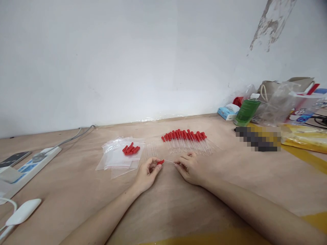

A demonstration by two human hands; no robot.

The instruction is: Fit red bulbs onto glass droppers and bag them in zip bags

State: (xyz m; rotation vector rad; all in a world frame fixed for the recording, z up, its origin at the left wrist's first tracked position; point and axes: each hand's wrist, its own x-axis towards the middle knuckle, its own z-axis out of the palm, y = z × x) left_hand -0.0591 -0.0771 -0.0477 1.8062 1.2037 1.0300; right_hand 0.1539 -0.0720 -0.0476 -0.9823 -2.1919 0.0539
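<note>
Between the thumb and fingers of my left hand (148, 173) is a red rubber bulb (160, 162). My right hand (188, 167) pinches the far end of a thin clear glass tube (169, 161), whose other end meets or nearly meets the bulb; I cannot tell how far it goes in. Beyond my right hand lies a row of red-bulbed droppers (184, 135), tubes pointing toward me. Several loose red bulbs (131, 149) rest on clear plastic bags (114, 158) left of centre. A few bare glass tubes (151, 149) lie between bags and droppers.
At left are a power strip (33, 173), a phone (15, 159) and a white plug-like device (24, 211). At right stand a green bottle (246, 110), a tissue pack (228, 112), plastic bags and a cup (301, 107). A white wall (127, 61) bounds the back.
</note>
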